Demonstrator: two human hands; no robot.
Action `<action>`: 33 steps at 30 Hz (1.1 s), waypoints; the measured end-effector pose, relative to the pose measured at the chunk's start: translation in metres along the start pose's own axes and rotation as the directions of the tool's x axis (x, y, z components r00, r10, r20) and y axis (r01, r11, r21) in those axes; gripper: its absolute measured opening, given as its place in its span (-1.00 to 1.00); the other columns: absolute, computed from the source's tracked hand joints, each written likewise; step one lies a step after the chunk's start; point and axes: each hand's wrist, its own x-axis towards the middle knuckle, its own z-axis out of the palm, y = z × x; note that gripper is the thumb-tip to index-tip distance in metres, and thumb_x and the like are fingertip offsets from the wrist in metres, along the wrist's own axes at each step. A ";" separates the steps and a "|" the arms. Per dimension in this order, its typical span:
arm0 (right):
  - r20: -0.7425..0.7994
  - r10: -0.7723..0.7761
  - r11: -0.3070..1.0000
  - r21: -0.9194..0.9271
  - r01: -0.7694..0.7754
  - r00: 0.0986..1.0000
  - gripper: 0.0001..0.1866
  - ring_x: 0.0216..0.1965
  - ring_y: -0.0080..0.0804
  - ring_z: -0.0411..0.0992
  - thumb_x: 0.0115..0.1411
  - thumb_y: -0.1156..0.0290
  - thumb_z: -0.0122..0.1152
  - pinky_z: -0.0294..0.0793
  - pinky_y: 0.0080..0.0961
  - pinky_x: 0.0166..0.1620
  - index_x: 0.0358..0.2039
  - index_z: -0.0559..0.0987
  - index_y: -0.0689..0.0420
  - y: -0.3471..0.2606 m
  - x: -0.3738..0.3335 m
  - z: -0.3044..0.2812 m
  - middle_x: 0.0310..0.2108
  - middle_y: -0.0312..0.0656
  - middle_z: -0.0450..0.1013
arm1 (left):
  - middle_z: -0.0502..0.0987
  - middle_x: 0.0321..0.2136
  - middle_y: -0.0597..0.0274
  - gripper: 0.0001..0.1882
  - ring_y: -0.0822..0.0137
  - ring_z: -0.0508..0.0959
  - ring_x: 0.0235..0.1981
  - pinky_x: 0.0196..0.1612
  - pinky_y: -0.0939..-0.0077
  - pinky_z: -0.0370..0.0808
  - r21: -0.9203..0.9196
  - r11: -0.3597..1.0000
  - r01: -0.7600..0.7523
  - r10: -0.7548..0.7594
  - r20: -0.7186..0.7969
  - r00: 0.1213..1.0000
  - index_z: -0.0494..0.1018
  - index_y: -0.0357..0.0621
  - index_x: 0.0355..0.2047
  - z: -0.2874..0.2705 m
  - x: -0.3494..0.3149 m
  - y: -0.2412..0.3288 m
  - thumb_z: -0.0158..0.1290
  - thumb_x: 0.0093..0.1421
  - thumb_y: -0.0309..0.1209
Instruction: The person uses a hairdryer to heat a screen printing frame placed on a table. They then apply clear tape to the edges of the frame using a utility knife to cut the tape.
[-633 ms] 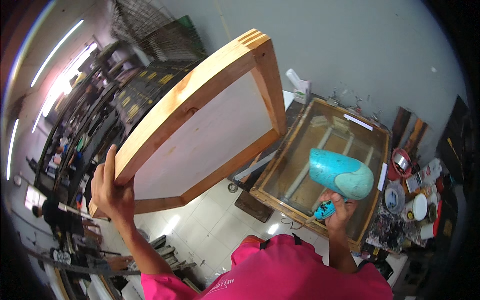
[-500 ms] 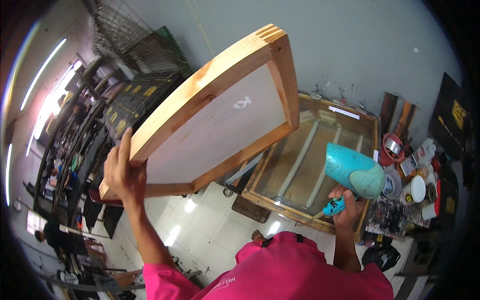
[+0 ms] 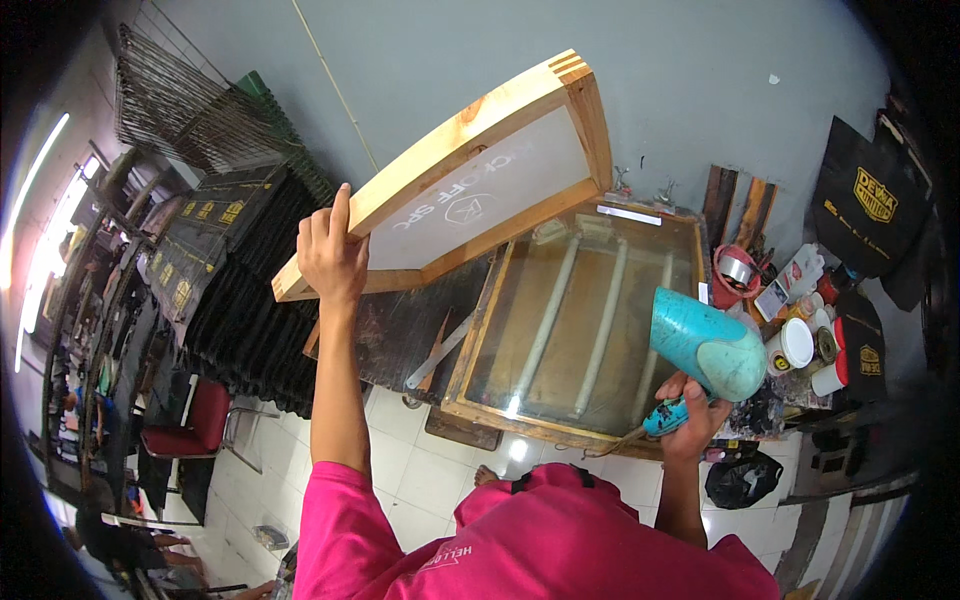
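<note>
My left hand (image 3: 333,248) is closed on the near left corner of a wooden-framed printing screen (image 3: 505,103), holding it tilted in the air. Pale lettering and a round mark show on the screen's white mesh (image 3: 520,170). In my right hand (image 3: 692,420) is a turquoise hair dryer (image 3: 695,340), gripped by its paint-worn handle, its wide nozzle toward the upper left. The dryer is over the right part of a glass-topped wooden box (image 3: 545,330) with pale tubes inside. The screen's far right end overlaps the box's back left corner from my viewpoint.
Paint tubs (image 3: 795,343) and a red basin (image 3: 735,270) crowd the right side. Stacked black bags (image 3: 250,290) stand at left, near a red chair (image 3: 190,425). A metal strip (image 3: 440,352) lies on a dark surface left of the box. A black plastic bag (image 3: 743,478) sits lower right.
My view has turned to the right. The screen is tilted differently, with more of the lettering and a round mark showing on its mesh. Both hands keep their holds.
</note>
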 end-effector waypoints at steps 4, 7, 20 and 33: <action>-0.014 -0.040 0.999 -0.024 0.040 0.999 -0.73 -0.46 -0.39 0.43 0.29 0.35 0.32 0.55 -0.36 -0.38 -0.19 0.47 0.25 0.000 0.008 0.006 -0.49 -0.17 0.41 | 0.54 -0.26 0.14 -0.21 0.09 0.51 -0.23 -0.16 0.20 0.46 -0.029 0.999 0.043 -0.045 -0.041 0.998 0.51 -0.11 0.18 0.007 -0.034 0.000 0.42 -0.17 -0.49; -0.014 -0.071 0.996 -0.047 0.070 0.997 -0.76 -0.46 -0.40 0.42 0.35 0.33 0.25 0.53 -0.38 -0.37 -0.19 0.45 0.24 0.006 0.025 -0.001 -0.48 -0.18 0.40 | 0.53 -0.23 0.07 -0.20 0.04 0.50 -0.19 -0.12 0.15 0.43 -0.087 0.991 0.103 -0.105 -0.019 0.994 0.49 -0.14 0.19 -0.003 -0.072 0.003 0.41 -0.18 -0.48; 0.063 -0.021 1.000 0.016 0.020 0.998 -0.81 -0.44 -0.40 0.43 0.32 0.42 0.24 0.54 -0.39 -0.36 -0.17 0.48 0.27 0.010 0.065 0.024 -0.45 -0.14 0.43 | 0.43 -0.11 0.02 -0.38 -0.02 0.41 -0.04 0.03 0.09 0.27 -0.183 0.925 0.332 -0.289 0.223 0.931 0.50 -0.09 0.03 -0.007 -0.243 0.033 0.29 -0.14 -0.59; 0.073 0.357 0.915 -0.230 -0.333 0.931 -0.73 -0.56 -0.40 0.53 0.24 0.42 0.39 0.53 -0.49 -0.51 -0.19 0.53 0.31 0.004 0.066 0.047 -0.50 -0.18 0.50 | 0.39 -0.07 0.00 -0.19 -0.05 0.38 0.03 0.14 0.01 0.25 -0.243 0.888 0.390 -0.236 0.486 0.841 0.44 -0.12 0.16 -0.018 -0.309 0.073 0.28 -0.23 -0.63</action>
